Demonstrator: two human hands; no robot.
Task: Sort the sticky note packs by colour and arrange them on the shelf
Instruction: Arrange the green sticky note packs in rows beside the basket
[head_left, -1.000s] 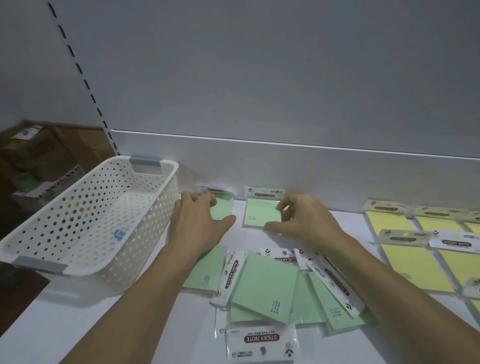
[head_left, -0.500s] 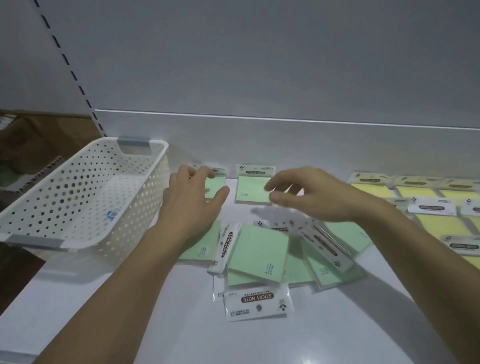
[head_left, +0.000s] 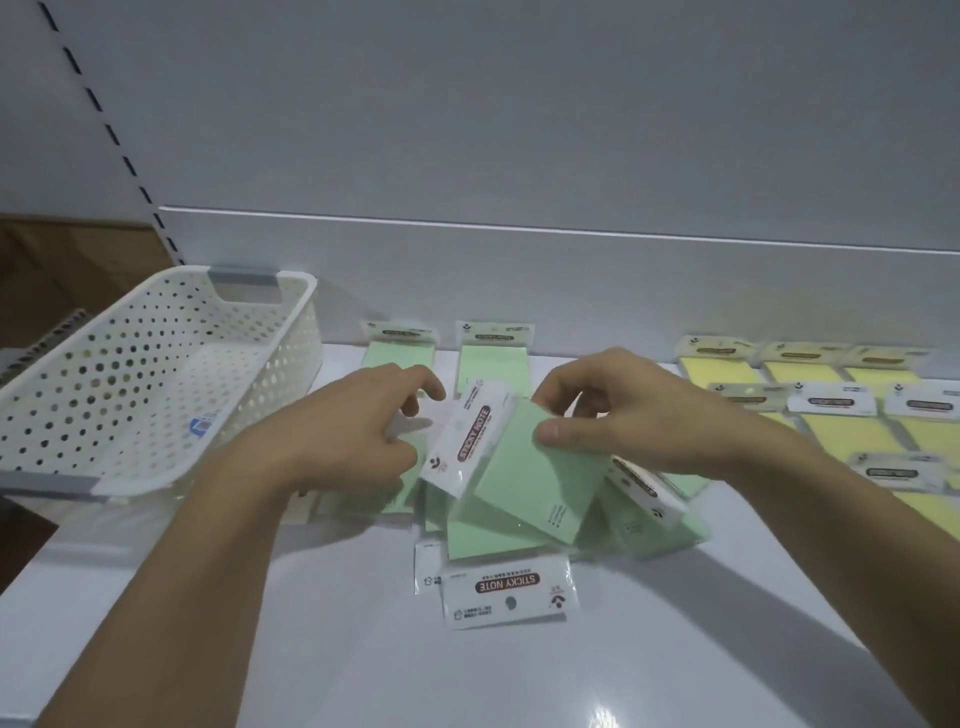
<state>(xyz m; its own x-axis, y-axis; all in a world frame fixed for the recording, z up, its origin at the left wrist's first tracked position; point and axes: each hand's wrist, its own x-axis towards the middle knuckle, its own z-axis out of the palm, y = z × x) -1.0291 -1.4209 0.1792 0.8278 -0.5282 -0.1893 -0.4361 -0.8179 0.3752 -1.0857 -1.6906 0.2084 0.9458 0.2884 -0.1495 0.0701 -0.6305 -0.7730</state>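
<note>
Person in view as two hands and two forearms only. Left hand and right hand: bare, with the visible nails cut short. The right thumbnail shows plain and rounded. Left forearm and right forearm: bare along the whole visible length, from wrist to the lower frame edge.

"STICKY NOTE" is showing on the header of the lifted green pack and, upside down, on the front pack.

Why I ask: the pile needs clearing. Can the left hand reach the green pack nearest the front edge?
Likely yes once freed: that pack's header lies bare, but the left hand holds the lifted pack.
</note>
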